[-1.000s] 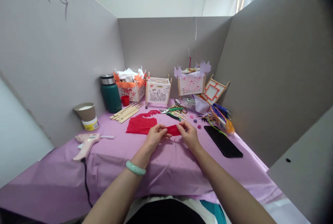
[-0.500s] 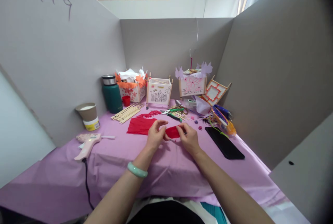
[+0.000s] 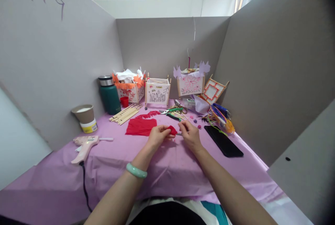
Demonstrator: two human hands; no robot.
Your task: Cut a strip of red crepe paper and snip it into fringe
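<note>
My left hand (image 3: 157, 136) pinches a small bunched piece of red paper (image 3: 172, 129) just above the purple tablecloth (image 3: 112, 169). My right hand (image 3: 190, 135) is closed in a pinch at the paper's right end, on something thin that I cannot make out. A flat sheet of red paper (image 3: 141, 126) lies just beyond my left hand, with a strip of red fringe (image 3: 148, 114) behind it. A green bangle (image 3: 136, 170) sits on my left wrist.
A pink glue gun (image 3: 85, 144) with a black cord lies at left, near a glue jar (image 3: 88, 126) under a paper cup (image 3: 83, 112). A green flask (image 3: 110, 94), wooden sticks (image 3: 125, 112), several paper lanterns (image 3: 157, 91), green-handled cutters (image 3: 172, 111) and a black phone (image 3: 223, 140) ring the back; grey partitions enclose the table.
The red piece between my hands has been gathered into a smaller bunch at my left fingertips, and my right hand has moved slightly away from it.
</note>
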